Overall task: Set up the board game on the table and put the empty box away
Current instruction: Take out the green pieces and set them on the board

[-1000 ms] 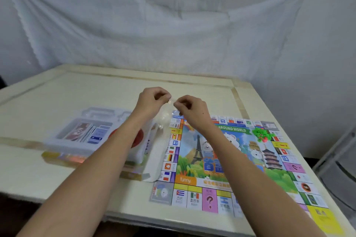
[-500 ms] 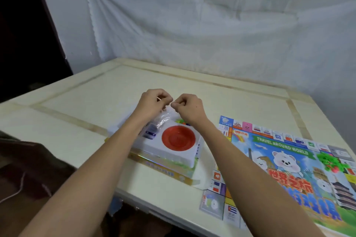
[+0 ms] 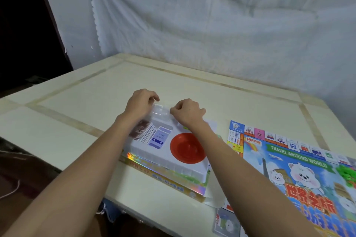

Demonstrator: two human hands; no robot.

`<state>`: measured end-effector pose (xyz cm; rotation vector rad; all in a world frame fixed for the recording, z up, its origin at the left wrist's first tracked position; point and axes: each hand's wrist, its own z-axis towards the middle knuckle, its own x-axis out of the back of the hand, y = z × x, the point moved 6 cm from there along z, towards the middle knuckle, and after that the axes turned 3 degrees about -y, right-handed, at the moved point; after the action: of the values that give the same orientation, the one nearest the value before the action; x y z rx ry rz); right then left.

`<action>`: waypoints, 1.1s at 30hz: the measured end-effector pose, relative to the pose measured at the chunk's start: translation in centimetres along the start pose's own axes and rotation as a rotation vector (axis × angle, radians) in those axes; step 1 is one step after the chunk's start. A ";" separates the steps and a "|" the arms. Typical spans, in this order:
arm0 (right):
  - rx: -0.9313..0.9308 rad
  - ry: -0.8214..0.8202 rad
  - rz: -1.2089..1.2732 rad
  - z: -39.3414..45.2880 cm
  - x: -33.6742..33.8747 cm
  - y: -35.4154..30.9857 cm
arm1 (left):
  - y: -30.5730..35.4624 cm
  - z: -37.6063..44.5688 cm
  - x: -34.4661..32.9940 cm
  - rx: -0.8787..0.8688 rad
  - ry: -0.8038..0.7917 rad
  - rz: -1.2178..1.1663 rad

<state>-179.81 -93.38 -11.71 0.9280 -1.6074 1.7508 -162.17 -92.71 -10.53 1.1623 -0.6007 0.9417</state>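
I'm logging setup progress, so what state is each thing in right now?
game board: unfolded, flat on the table.
white tray: out, resting on the box, still loaded.
box: on the table, under the tray.
red dish: seated in the tray.
cards: in tray slots.
clear plastic bag: pinched between both hands.
left hand: closed on the bag.
right hand: closed on the bag.

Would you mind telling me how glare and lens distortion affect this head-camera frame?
Head view: rainbow glare streaks the foil box edge; the clear bag between both hands washes out pale; wide-angle bending curves the table edges and the doorway at left; lighting is soft and even.
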 end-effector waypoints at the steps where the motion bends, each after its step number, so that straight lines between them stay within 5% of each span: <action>1: 0.012 0.002 -0.055 0.2 -0.3 -0.1 | -0.1 0.1 -0.4 0.000 -0.033 0.048; 11: 0.111 -0.060 -0.234 0.9 -2.5 -1.0 | -1.0 0.0 -1.7 0.071 -0.103 0.269; 20: 0.159 0.121 -0.028 -0.7 3.3 1.5 | 5.3 0.5 -0.2 -0.104 0.022 0.105; 33: -0.167 0.266 0.024 -11.6 17.1 24.9 | 29.0 -4.6 -14.0 -0.454 -0.269 -0.134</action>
<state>-211.02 -85.09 -12.94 0.5730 -1.5661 1.6481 -194.49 -89.58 -9.06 0.9077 -0.8895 0.4994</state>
